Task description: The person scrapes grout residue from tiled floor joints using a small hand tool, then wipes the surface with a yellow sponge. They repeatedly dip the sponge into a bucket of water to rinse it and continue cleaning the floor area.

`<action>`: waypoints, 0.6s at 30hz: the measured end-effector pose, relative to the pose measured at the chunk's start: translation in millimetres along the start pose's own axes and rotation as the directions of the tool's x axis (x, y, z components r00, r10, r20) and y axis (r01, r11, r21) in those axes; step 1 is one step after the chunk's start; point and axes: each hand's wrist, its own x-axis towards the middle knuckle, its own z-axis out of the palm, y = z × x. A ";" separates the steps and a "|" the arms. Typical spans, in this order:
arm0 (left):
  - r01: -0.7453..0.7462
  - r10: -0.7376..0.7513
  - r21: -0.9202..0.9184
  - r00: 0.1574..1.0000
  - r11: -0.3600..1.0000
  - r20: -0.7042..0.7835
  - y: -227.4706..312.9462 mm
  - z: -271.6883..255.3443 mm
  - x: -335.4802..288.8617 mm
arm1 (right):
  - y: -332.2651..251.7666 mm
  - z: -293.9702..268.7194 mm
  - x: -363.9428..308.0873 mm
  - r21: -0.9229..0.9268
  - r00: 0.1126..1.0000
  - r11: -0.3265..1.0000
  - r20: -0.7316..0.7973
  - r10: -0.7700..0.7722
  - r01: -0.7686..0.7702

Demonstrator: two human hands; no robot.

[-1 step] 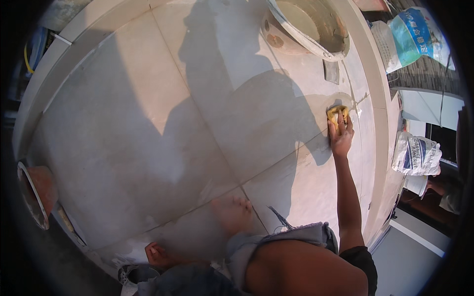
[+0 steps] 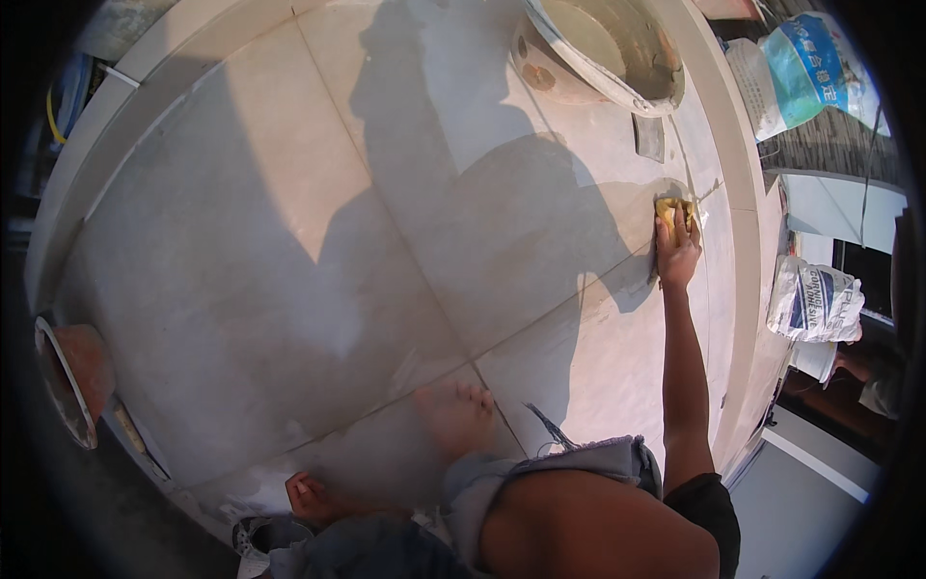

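My right hand [image 2: 679,246] reaches out across the pale floor tiles [image 2: 540,261] and presses a yellow sponge [image 2: 668,211] down near the right-hand raised border. Its fingers lie over the sponge. At the lower left, my left hand [image 2: 307,497] shows partly beside my denim-covered leg, with curled fingers; whether anything is in them is hidden. My bare foot [image 2: 461,415] rests on the tiles near a joint where grout lines meet.
A large bucket [image 2: 545,72] with murky water stands at the top right, a small grey flat piece [image 2: 649,138] beside it. An orange-brown bowl [image 2: 85,372] lies tilted at far left. Bags [image 2: 818,301] sit beyond the raised border [image 2: 741,261] on the right.
My right hand has slid a little to the right with the sponge, closer to the border. My left hand has hardly moved.
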 end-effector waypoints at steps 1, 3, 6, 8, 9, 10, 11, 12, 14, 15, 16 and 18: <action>-0.002 0.002 -0.007 1.000 1.000 0.009 -0.7 3.7 -0.5 | 6.0 0.7 26.7 0.020 0.993 0.993 0.012 0.120 -0.120; -0.016 0.016 -0.014 1.000 1.000 -0.003 2.9 -1.3 -2.1 | -2.2 8.0 33.0 0.040 0.986 0.986 -0.037 0.164 -0.163; -0.026 0.026 -0.003 0.999 1.000 -0.033 5.0 -4.7 -2.6 | -75.2 2.3 -47.8 0.039 0.989 0.988 0.023 -0.149 0.148; -0.032 0.032 0.000 0.998 0.999 -0.060 7.7 -8.1 -3.7 | -176.2 -43.2 -132.1 0.185 0.954 0.967 0.210 -0.214 0.176; -0.029 0.028 -0.007 0.998 1.000 -0.055 4.9 -5.0 -4.1 | -191.7 -55.9 -172.5 0.252 0.904 0.916 0.219 -0.367 0.311; -0.022 0.021 -0.020 0.999 1.000 -0.038 2.6 0.0 -4.8 | -206.4 -71.3 -210.5 0.314 0.830 0.845 0.225 -0.510 0.434; -0.026 0.025 -0.028 0.999 0.999 -0.044 -0.2 1.0 -2.0 | -212.2 -72.3 -216.9 0.363 0.751 0.766 0.218 -0.623 0.530; -0.028 0.027 -0.033 0.999 0.999 -0.041 -0.9 -1.6 -4.9 | -218.1 -72.1 -221.7 0.414 0.656 0.671 0.203 -0.727 0.615; -0.042 0.040 -0.054 0.999 0.998 -0.036 -2.9 1.1 -5.3 | -230.8 -62.4 -197.4 0.419 0.582 0.585 0.150 -0.799 0.695; -0.051 0.049 -0.066 0.998 0.997 -0.031 -2.4 3.4 -6.8 | -238.7 -49.7 -155.7 0.380 0.615 0.612 0.128 -0.778 0.694; -0.064 0.062 -0.074 0.998 0.995 -0.026 -1.2 5.0 -7.4 | -256.9 -37.6 -120.5 0.315 0.744 0.725 0.081 -0.664 0.613; -0.081 0.080 -0.096 0.997 0.992 -0.015 1.4 13.0 -8.1 | -292.4 -17.8 -73.5 0.227 0.910 0.886 -0.005 -0.414 0.404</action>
